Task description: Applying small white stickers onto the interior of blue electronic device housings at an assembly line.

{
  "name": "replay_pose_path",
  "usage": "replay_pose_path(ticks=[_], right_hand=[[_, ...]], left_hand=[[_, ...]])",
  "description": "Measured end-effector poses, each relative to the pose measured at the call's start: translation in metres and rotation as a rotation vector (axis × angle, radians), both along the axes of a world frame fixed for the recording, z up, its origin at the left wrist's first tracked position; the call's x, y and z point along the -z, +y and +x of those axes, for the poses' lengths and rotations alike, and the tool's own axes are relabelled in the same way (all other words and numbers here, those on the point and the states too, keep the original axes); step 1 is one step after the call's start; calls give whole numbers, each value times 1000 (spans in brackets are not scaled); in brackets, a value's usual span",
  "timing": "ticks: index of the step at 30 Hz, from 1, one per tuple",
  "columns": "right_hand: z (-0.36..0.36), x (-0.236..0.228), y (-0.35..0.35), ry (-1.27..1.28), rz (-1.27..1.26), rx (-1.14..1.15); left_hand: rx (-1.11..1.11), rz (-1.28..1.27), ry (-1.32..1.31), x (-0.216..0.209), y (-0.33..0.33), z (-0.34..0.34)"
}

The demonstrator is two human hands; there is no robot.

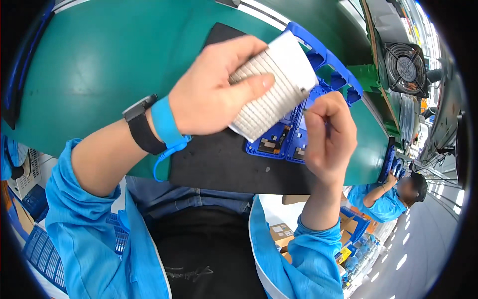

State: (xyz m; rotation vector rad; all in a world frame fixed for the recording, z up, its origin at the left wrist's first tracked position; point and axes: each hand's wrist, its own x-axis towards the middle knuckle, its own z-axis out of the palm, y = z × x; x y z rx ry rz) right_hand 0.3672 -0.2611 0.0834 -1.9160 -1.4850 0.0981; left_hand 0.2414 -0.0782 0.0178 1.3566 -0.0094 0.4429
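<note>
My left hand (214, 84) grips a white sheet (294, 57) covered with rows of narrow silver-grey strips, its thumb lying across the strips. Just right of the sheet's edge, my right hand (331, 134) is closed in a pinch; a small dark bit shows at its fingertips, too small to name. Below the sheet, on the black mat (214, 167), sits a blue plastic fixture (254, 149) holding electronic parts with an orange-brown flex strip. The sheet and my right hand partly hide it. Behind the sheet stands a blue rack with curved slots (343, 70).
The green work table (109, 55) spreads out to the left. At the right are a black fan (406, 69) and a green partition (366, 74). Another person in a blue coat (383, 202) works farther right. Cardboard boxes (281, 234) stand below the table edge.
</note>
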Motion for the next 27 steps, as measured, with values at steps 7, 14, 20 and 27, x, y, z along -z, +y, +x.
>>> replay_pose_path(ticks=[7, 14, 20, 27], right_hand=[[35, -12, -52, 171, -447, -29], [33, -1, -54, 71, -541, -46], [34, -2, -50, 19, -579, -59], [33, -2, -50, -10, -588, -66]], left_hand=[[-54, 51, 14, 3, 8, 5], [23, 303, -921, 39, 28, 53], [89, 265, -904, 43, 28, 56], [87, 259, -907, 42, 28, 55]])
